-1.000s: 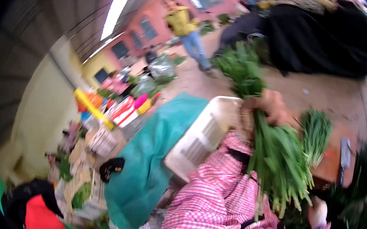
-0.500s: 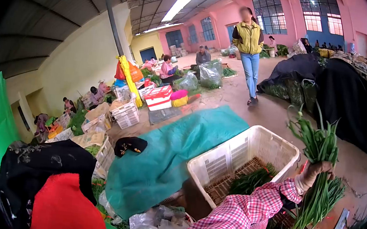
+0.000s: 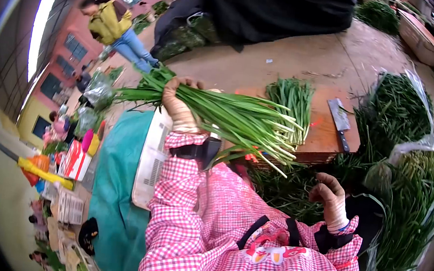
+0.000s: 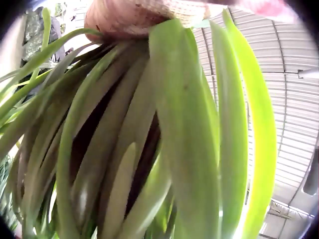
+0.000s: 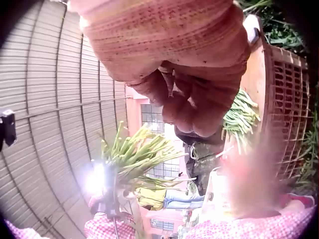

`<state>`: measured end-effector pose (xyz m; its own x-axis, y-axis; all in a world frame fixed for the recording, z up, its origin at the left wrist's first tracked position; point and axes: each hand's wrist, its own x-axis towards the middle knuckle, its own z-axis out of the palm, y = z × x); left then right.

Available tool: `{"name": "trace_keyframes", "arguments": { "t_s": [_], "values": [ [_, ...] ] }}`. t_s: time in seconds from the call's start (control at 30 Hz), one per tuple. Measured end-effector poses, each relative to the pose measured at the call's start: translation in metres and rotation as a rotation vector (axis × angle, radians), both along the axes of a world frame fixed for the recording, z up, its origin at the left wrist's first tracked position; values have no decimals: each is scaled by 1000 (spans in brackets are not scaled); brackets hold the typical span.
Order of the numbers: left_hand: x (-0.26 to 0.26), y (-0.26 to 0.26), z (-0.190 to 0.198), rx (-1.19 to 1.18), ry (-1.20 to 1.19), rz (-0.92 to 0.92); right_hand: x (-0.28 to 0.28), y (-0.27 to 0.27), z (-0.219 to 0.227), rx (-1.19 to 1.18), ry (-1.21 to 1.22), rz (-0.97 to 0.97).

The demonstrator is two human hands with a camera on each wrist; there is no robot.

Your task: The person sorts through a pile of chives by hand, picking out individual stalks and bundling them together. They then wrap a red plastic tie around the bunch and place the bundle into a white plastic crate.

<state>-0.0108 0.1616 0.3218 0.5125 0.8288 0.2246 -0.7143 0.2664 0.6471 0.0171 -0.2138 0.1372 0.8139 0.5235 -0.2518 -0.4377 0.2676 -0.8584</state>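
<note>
My left hand (image 3: 180,103), in a cloth glove, grips a thick bunch of chives (image 3: 245,118). The bunch lies sideways in front of me, leaf tips to the left and pale stem ends to the right. In the left wrist view, broad green leaves (image 4: 184,119) hang below that hand. My right hand (image 3: 330,201) is apart from the bunch, to the right of the stem ends, with loosely bent fingers and nothing visible in them. A second bunch of chives (image 3: 291,102) lies on a reddish board (image 3: 324,140), beside a cleaver (image 3: 339,116).
Plastic-wrapped heaps of greens (image 3: 412,206) stand at the right. At my left are a white crate (image 3: 148,165) and a green sheet (image 3: 118,178). Black cloth (image 3: 279,14) covers a pile at the back. A person in a yellow jacket (image 3: 109,26) stands farther off.
My view has swung right and down. The left hand has turned the bunch from upright to sideways. The right hand, earlier at the stem ends, is now away from them.
</note>
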Motion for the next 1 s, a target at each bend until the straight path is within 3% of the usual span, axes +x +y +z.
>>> {"name": "trace_keyframes", "arguments": {
  "t_s": [0.07, 0.27, 0.37, 0.47, 0.5, 0.6, 0.73, 0.8, 0.87, 0.93, 1.0],
  "values": [
    [6, -11, -3, -108, 113, 47, 0, -2, 6, 7, -13, 31],
    [9, -23, -4, -128, 158, -28, -3, 22, 37, 23, -74, 139],
    [18, -15, -13, -187, 126, 77, -7, 46, 51, 139, 80, 261],
    [8, -15, -19, -138, 87, -63, -14, 75, 56, 376, 228, 417],
    [15, -3, -31, -201, 29, 79, -15, 90, 47, 444, 260, 442],
    [9, 3, -50, -237, -65, 46, -16, 127, 57, 607, 355, 391],
    [4, 25, -66, -298, -45, 105, -12, 126, 43, 606, 249, 547],
    [-1, 41, -72, -321, -71, 53, -5, 103, 41, 557, 43, 606],
    [-5, 61, -81, -348, -138, 7, 12, 73, 24, 314, 22, 847],
    [-9, 82, -93, -223, -127, -63, 22, 42, 24, -97, 20, 961],
    [-17, 92, -98, -115, -135, -155, 31, 19, 16, -538, -385, 1087]
  ]
}}
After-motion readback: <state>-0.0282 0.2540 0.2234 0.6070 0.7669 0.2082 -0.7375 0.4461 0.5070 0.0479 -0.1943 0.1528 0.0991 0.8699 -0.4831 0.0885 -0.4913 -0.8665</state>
